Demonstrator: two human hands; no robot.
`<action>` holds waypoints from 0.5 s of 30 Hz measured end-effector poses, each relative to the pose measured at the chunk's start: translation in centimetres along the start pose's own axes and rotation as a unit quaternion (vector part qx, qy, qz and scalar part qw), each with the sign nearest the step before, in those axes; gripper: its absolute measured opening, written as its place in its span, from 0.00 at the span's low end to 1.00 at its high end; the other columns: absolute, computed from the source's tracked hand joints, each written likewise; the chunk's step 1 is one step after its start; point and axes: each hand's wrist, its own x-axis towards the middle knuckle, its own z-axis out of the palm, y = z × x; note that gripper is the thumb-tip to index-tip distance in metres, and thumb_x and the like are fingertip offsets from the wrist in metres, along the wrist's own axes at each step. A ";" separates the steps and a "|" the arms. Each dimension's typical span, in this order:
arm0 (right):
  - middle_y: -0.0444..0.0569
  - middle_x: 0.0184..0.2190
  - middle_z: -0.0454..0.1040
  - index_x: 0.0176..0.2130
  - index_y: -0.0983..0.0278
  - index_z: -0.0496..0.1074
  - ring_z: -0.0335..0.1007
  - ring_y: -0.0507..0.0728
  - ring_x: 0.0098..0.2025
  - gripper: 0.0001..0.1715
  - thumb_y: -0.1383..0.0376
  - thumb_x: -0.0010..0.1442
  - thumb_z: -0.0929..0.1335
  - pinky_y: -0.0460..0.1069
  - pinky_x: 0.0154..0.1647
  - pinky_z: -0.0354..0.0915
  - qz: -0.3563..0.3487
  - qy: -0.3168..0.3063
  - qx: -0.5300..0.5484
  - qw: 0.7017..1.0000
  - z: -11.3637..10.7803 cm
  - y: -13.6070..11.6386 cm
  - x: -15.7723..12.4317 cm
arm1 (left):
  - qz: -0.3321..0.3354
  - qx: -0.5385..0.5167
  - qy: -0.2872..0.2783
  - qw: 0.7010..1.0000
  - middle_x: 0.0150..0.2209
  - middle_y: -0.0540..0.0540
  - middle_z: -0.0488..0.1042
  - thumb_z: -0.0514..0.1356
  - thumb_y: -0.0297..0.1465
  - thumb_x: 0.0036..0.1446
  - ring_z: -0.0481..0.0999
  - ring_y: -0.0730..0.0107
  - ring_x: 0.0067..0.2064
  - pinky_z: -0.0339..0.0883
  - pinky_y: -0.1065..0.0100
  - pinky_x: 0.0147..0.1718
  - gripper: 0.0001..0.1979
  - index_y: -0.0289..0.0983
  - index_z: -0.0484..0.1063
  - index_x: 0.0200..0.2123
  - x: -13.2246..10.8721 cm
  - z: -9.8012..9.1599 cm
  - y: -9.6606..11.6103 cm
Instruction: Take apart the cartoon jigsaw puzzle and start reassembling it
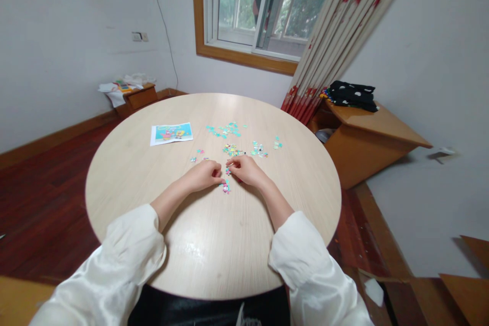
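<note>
Small jigsaw puzzle pieces lie on a round pale wooden table (pixel 126 183). My left hand (pixel 206 175) is closed, its fingers curled and its thumb tip at the edge of a small joined cluster of pink and turquoise pieces (pixel 225 188). What its fingers may hold is hidden. Opposite, my right hand (pixel 247 169) pinches at a small puzzle piece (pixel 228 170) just above that cluster. Just beyond my hands is a pile of yellowish mixed pieces (pixel 231 150). A few pink and blue pieces (pixel 193 159) lie near my left hand.
Turquoise pieces (pixel 225 130) are spread farther back, with more mixed pieces (pixel 260 149) and a small group (pixel 277 143) to the right. A printed cartoon picture (pixel 171 133) lies at the left. Behind stand a curtain (pixel 340 20) and a wooden cabinet (pixel 367 135) with folded dark cloth.
</note>
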 end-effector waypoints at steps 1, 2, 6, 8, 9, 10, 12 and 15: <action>0.44 0.22 0.73 0.38 0.68 0.78 0.64 0.48 0.23 0.13 0.74 0.55 0.65 0.44 0.31 0.60 0.000 0.000 0.001 1.000 0.0 0.0 0.0 | -0.001 -0.003 0.002 1.000 0.19 0.54 0.61 0.62 0.33 0.49 0.60 0.73 0.24 0.49 0.70 0.25 0.15 0.37 0.59 0.18 0.0 0.0 0.0; 0.44 0.21 0.73 0.38 0.68 0.78 0.64 0.48 0.23 0.13 0.74 0.55 0.65 0.44 0.31 0.60 0.001 0.001 0.002 1.000 0.0 -0.1 0.0 | -0.003 -0.006 0.006 1.000 0.19 0.54 0.61 0.62 0.33 0.49 0.60 0.73 0.24 0.49 0.70 0.25 0.15 0.38 0.59 0.18 0.0 0.0 0.1; 0.48 0.25 0.76 0.39 0.69 0.78 0.69 0.50 0.27 0.14 0.73 0.55 0.65 0.45 0.33 0.62 0.002 0.014 -0.004 1.000 -0.1 -0.2 0.0 | -0.007 -0.004 0.008 1.000 0.19 0.54 0.60 0.63 0.34 0.49 0.60 0.73 0.24 0.49 0.70 0.25 0.17 0.38 0.58 0.18 0.0 -0.1 0.2; 0.49 0.28 0.78 0.40 0.68 0.78 0.71 0.51 0.30 0.15 0.73 0.55 0.65 0.46 0.36 0.64 0.003 0.017 -0.009 1.000 -0.1 -0.1 0.1 | -0.001 0.005 -0.002 1.000 0.18 0.54 0.60 0.63 0.34 0.49 0.59 0.73 0.23 0.48 0.70 0.25 0.17 0.38 0.58 0.17 0.0 -0.1 0.2; 0.50 0.30 0.79 0.40 0.67 0.78 0.72 0.52 0.32 0.15 0.74 0.55 0.65 0.46 0.38 0.64 0.004 0.016 -0.008 1.000 -0.1 -0.1 0.2 | 0.002 0.007 -0.003 1.000 0.18 0.54 0.59 0.63 0.34 0.49 0.59 0.73 0.23 0.48 0.70 0.25 0.17 0.38 0.58 0.17 0.0 0.0 0.2; 0.51 0.32 0.79 0.40 0.67 0.79 0.73 0.52 0.34 0.15 0.74 0.55 0.65 0.47 0.39 0.65 0.003 0.016 -0.005 1.000 -0.1 0.0 0.2 | 0.004 0.007 0.000 1.000 0.18 0.54 0.60 0.63 0.34 0.49 0.60 0.73 0.23 0.48 0.70 0.25 0.17 0.38 0.59 0.17 0.0 0.0 0.1; 0.51 0.34 0.80 0.38 0.66 0.79 0.74 0.53 0.36 0.14 0.74 0.55 0.65 0.47 0.42 0.65 0.002 0.016 0.005 1.000 -0.1 0.2 0.3 | 0.003 0.000 0.021 1.000 0.18 0.54 0.61 0.61 0.36 0.52 0.60 0.73 0.23 0.49 0.70 0.25 0.16 0.37 0.61 0.18 0.1 0.1 0.0; 0.51 0.32 0.80 0.36 0.67 0.79 0.74 0.53 0.34 0.12 0.74 0.56 0.66 0.47 0.40 0.65 -0.002 0.014 0.021 1.000 0.1 0.4 0.4 | -0.010 -0.019 0.068 0.997 0.19 0.52 0.64 0.57 0.35 0.55 0.61 0.73 0.23 0.51 0.70 0.25 0.15 0.35 0.65 0.19 0.2 -0.1 -0.3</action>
